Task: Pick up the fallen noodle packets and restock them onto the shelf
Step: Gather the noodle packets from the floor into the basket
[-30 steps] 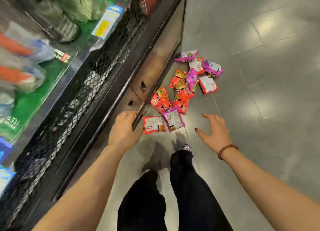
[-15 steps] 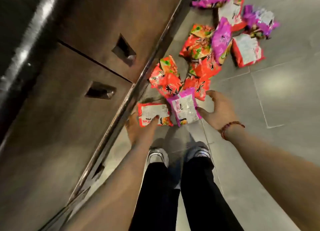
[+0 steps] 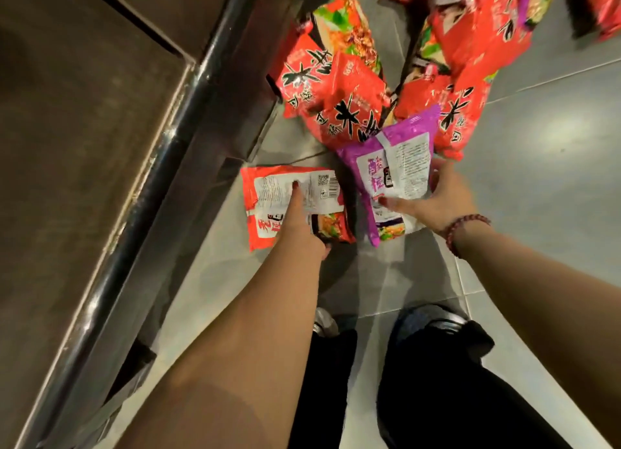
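A red noodle packet (image 3: 268, 193) lies back side up on the grey floor, close to the shelf base. My left hand (image 3: 297, 220) lies on top of it, a finger stretched over its white label and the other fingers curled at its near edge. A purple noodle packet (image 3: 400, 166) lies just to the right, its far end tilted up. My right hand (image 3: 437, 200) grips it, thumb across the front and fingers round its right edge. Beyond both, several red packets (image 3: 339, 92) lie heaped on the floor.
The shelf unit's dark metal base (image 3: 100, 146) with its rail (image 3: 174, 152) fills the left side. My two feet and black trouser legs (image 3: 437, 381) stand directly below the packets. Bare grey floor tiles (image 3: 554, 179) stretch to the right.
I have bent much closer to the floor. My left hand moved onto the red packet, and my right hand closed round the purple packet, whose far end has lifted.
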`<state>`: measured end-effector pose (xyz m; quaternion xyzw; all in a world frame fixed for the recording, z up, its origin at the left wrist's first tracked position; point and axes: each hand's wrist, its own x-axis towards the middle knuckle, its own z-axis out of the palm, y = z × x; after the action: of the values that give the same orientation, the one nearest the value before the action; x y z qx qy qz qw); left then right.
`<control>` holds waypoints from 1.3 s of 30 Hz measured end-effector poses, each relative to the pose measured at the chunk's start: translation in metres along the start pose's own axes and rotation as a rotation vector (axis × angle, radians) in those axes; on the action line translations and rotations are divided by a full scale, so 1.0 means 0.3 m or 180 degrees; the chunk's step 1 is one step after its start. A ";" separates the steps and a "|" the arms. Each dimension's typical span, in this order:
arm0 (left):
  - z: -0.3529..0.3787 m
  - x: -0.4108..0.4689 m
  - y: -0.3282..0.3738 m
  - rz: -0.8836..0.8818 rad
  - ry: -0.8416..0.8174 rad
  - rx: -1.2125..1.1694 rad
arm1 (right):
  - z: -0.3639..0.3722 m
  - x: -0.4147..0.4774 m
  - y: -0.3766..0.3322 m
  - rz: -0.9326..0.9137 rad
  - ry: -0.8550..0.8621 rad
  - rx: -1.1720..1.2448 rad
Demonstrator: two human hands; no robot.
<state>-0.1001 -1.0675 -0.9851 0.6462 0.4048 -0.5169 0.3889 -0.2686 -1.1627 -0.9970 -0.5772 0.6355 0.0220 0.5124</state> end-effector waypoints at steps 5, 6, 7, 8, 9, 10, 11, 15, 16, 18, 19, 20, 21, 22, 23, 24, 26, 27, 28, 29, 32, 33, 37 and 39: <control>0.005 0.000 -0.001 0.0313 -0.0113 -0.0023 | 0.007 0.016 -0.007 0.0407 -0.0276 0.0035; -0.003 -0.010 -0.004 0.0330 -0.0077 0.0054 | 0.004 0.002 -0.016 0.0537 -0.0342 0.0083; -0.012 -0.020 -0.007 0.0340 -0.0049 0.0117 | 0.001 -0.016 -0.022 0.0611 -0.0346 0.0163; -0.024 -0.025 -0.012 0.0382 -0.0006 0.0213 | -0.003 -0.035 -0.027 0.0608 -0.0299 0.0274; -0.039 -0.032 -0.018 0.0441 0.0022 0.0261 | -0.012 -0.062 -0.035 0.0555 -0.0268 0.0380; -0.055 -0.047 -0.022 0.0542 0.0026 0.0346 | -0.023 -0.092 -0.043 0.0507 -0.0247 0.0509; -0.070 -0.071 -0.024 0.0668 0.0020 0.0443 | -0.041 -0.124 -0.051 0.0464 -0.0228 0.0622; -0.136 -0.213 -0.054 0.1128 0.0030 0.0733 | -0.150 -0.273 -0.071 0.0625 -0.0142 0.1196; -0.158 -0.256 -0.061 0.1222 -0.0021 0.0785 | -0.186 -0.318 -0.086 0.0706 -0.0123 0.1549; -0.202 -0.360 -0.070 0.1290 -0.0246 0.0797 | -0.259 -0.409 -0.126 0.0850 -0.0098 0.2057; -0.224 -0.421 -0.072 0.1283 -0.0390 0.0791 | -0.298 -0.460 -0.159 0.0871 -0.0113 0.2116; -0.244 -0.486 -0.072 0.1294 -0.0557 0.0782 | -0.335 -0.510 -0.195 0.0875 -0.0132 0.2104; -0.259 -0.560 -0.069 0.1335 -0.0745 0.0803 | -0.372 -0.561 -0.236 0.0864 -0.0176 0.2033; -0.270 -0.644 -0.064 0.1405 -0.0960 0.0862 | -0.407 -0.614 -0.280 0.0846 -0.0225 0.1963; -0.283 -0.728 -0.059 0.1492 -0.1157 0.0958 | -0.444 -0.669 -0.326 0.0810 -0.0278 0.1879; -0.299 -0.807 -0.052 0.1568 -0.1295 0.1044 | -0.482 -0.723 -0.371 0.0753 -0.0308 0.1778; -0.339 -0.961 -0.031 0.1642 -0.1422 0.1204 | -0.559 -0.839 -0.461 0.0650 -0.0386 0.1535; -0.361 -1.036 -0.017 0.1670 -0.1460 0.1334 | -0.600 -0.902 -0.508 0.0593 -0.0449 0.1473; -0.382 -1.114 -0.006 0.1685 -0.1473 0.1475 | -0.639 -0.968 -0.553 0.0539 -0.0504 0.1453; -0.407 -1.194 0.002 0.1701 -0.1485 0.1592 | -0.677 -1.037 -0.594 0.0491 -0.0556 0.1464; -0.514 -1.444 0.013 0.1787 -0.1398 0.1626 | -0.772 -1.256 -0.703 0.0339 -0.0824 0.1539; -0.553 -1.515 0.015 0.1798 -0.1379 0.1593 | -0.797 -1.324 -0.739 0.0269 -0.0899 0.1565; -0.697 -1.762 0.008 0.1746 -0.1538 0.1561 | -0.875 -1.541 -0.850 0.0043 -0.0887 0.1584; -0.758 -1.863 -0.010 0.1723 -0.1636 0.1538 | -0.906 -1.622 -0.889 -0.0023 -0.0985 0.1572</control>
<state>-0.0996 -0.9246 -0.3990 0.6518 -0.0212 -0.6202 0.4360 -0.3302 -1.0739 -0.3886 -0.4270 0.5338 -0.0473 0.7283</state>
